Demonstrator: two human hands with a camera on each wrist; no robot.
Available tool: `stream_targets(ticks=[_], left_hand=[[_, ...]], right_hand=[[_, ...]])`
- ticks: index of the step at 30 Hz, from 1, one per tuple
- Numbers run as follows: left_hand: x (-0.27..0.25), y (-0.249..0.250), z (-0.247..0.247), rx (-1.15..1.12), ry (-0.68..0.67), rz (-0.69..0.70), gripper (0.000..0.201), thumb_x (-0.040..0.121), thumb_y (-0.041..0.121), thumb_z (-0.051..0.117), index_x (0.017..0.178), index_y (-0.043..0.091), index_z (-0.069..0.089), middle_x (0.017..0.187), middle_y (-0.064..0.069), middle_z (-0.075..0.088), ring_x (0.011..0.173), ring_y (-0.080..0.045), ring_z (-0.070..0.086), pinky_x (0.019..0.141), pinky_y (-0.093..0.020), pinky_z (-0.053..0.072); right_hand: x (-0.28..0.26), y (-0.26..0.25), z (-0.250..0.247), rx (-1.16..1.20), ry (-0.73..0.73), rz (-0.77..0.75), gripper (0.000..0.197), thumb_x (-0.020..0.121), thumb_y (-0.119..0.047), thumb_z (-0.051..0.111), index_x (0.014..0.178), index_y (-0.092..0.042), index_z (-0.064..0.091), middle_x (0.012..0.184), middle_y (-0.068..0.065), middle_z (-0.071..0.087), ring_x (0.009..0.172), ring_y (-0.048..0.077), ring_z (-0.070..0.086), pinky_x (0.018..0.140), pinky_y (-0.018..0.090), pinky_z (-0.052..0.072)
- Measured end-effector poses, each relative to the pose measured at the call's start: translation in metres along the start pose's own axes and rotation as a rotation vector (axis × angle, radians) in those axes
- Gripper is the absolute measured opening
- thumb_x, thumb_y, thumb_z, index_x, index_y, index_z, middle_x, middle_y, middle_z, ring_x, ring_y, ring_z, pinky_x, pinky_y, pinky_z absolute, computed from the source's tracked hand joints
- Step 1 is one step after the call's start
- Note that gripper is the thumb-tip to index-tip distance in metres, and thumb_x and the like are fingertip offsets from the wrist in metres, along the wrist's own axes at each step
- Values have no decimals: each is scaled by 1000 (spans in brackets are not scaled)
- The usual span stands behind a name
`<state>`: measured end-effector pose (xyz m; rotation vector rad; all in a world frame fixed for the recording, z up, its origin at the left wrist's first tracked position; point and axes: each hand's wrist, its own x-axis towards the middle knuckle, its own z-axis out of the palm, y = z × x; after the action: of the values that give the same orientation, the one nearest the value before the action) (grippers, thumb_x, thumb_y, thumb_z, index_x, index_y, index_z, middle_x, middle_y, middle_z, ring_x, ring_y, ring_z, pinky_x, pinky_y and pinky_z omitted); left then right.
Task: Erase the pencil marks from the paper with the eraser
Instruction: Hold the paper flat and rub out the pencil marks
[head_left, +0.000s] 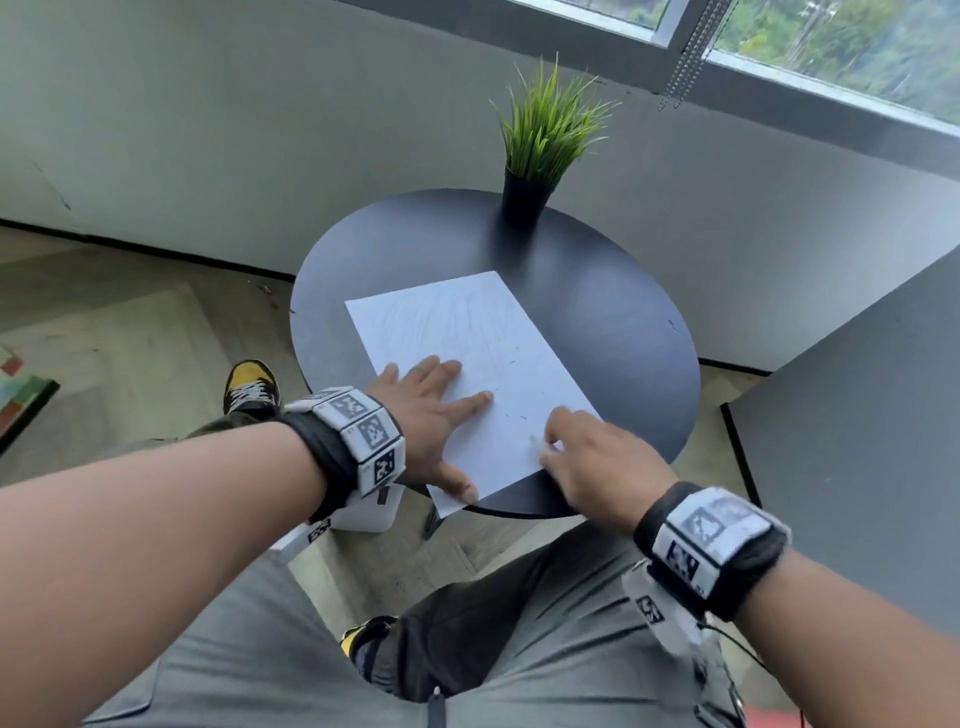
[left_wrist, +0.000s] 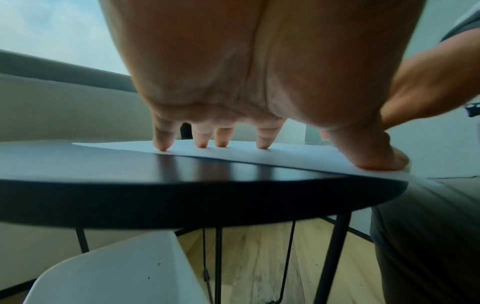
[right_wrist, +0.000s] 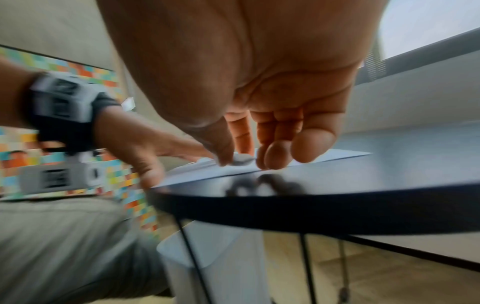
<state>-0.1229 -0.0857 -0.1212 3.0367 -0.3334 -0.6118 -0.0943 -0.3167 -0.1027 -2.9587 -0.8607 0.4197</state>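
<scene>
The round black table (head_left: 597, 312) carries a potted plant (head_left: 540, 150) at its far edge. The paper (head_left: 467, 332) lies slantwise, long axis from far edge to near edge, its near corner overhanging. The left hand (head_left: 431, 415) presses flat, fingers spread, on the paper's near-left side. The right hand (head_left: 587, 467) pinches the eraser (right_wrist: 242, 159) on the paper's near-right edge; faint marks lie beyond it, unobstructed.

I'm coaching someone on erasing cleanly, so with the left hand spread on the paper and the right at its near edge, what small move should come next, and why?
Probably a short rubbing stroke of the eraser away from the near edge. The right hand pinches it against the paper, the left hand presses the sheet flat, and faint pencil marks remain farther up.
</scene>
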Motion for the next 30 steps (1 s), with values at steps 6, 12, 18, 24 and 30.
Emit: stream_targets(ticks=[6, 12, 18, 24, 30], left_hand=[[-2, -2, 6, -31, -57, 19, 117, 57, 98, 42, 148, 51, -14, 160, 4, -28, 147, -27, -24, 113, -67, -3], [3, -6, 1, 4, -58, 67, 122, 58, 97, 46, 150, 46, -15, 161, 3, -27, 148, -27, -22, 114, -67, 0], [11, -7, 4, 21, -53, 116, 129, 57, 96, 48, 153, 37, -15, 161, 3, -26, 148, -27, -22, 115, -66, -1], [11, -7, 5, 16, -52, 117, 132, 58, 95, 49, 153, 32, -18, 160, 4, -27, 148, -26, -24, 116, -65, -3], [13, -7, 5, -6, -40, 118, 131, 58, 95, 48, 154, 32, -17, 161, 4, -27, 148, -26, -23, 116, -64, -3]], right_hand=[[9, -30, 14, -155, 46, -253, 20, 99, -39, 30, 104, -22, 39, 93, 5, 44, 68, 26, 42, 57, 37, 37], [37, -5, -7, -65, 17, 58, 25, 101, -41, 38, 106, -17, 44, 101, 7, 44, 88, 32, 54, 74, 40, 47], [22, -36, 3, -110, -38, -265, 31, 101, -43, 34, 110, -16, 47, 104, 4, 42, 85, 24, 46, 70, 33, 36], [35, -34, -1, -95, 57, -170, 19, 100, -27, 43, 110, -11, 47, 109, 10, 43, 91, 32, 52, 68, 32, 33], [35, -27, -7, -59, 1, -165, 28, 99, -40, 45, 103, -13, 49, 104, 7, 44, 82, 28, 50, 73, 37, 44]])
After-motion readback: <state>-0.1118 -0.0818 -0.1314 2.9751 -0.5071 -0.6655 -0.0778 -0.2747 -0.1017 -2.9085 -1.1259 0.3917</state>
